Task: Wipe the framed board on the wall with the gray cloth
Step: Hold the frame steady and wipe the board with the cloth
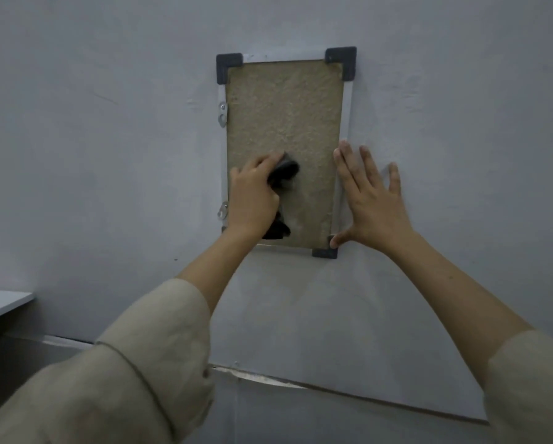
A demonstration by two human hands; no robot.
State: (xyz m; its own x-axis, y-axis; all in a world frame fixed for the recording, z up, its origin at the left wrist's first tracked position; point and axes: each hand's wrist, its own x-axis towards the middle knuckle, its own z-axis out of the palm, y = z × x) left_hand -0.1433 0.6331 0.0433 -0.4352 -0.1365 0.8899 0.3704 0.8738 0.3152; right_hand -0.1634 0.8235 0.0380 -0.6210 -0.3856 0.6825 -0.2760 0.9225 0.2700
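A framed board [284, 110] hangs upright on the grey wall, its face tan and rough, with a pale frame and dark corner caps. My left hand [252, 197] grips a bunched dark gray cloth [284, 171] and presses it against the lower left part of the board; a tail of the cloth hangs below my palm. My right hand [369, 200] lies flat with fingers spread on the wall at the board's lower right edge, thumb touching the frame near the bottom right corner cap.
Two metal hangers [222, 115] sit on the frame's left side. A white tabletop corner [2, 304] juts in at the lower left. A seam runs across the wall [429, 91] low down.
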